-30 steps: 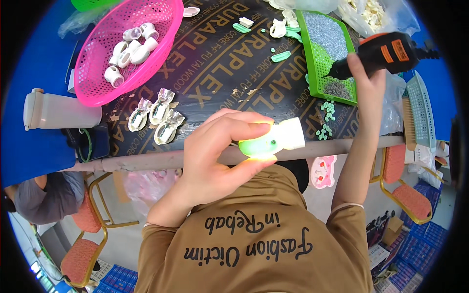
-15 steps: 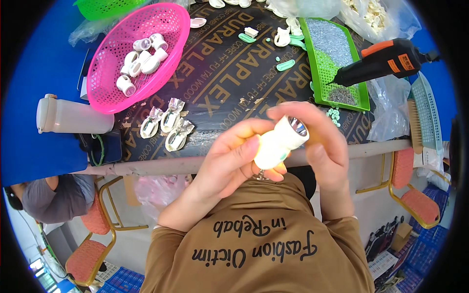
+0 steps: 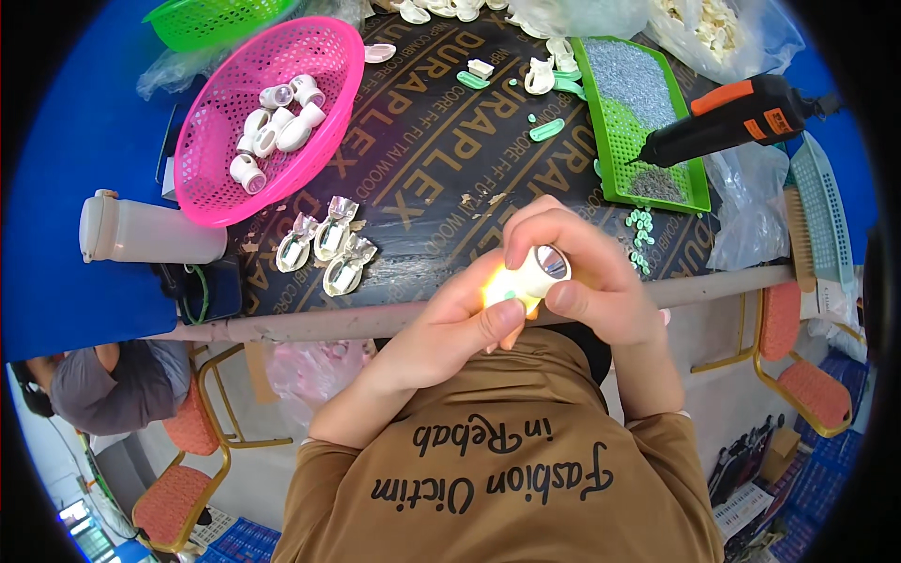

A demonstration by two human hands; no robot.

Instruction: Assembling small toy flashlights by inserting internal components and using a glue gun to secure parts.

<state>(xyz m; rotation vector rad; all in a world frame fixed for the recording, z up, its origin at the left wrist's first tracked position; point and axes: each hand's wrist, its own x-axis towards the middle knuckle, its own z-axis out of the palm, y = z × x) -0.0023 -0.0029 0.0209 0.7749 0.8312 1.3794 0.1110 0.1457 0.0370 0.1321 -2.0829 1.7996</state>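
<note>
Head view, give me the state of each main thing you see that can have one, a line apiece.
White light: glowing, held.
Left hand: closed on the light's body.
Right hand: closed around its lens end.
Pink basket: partly filled with white pieces.
Green tray: partly filled with small grey pieces.
Black-and-orange power tool: unheld; running or not, cannot tell.
Three small casings: open, insides showing.

Dark printed tabletop (image 3: 422, 220), pink basket (image 3: 208, 141), green tray (image 3: 612, 131), three white-and-silver pieces (image 3: 333, 239), small green bits (image 3: 641, 225).
</note>
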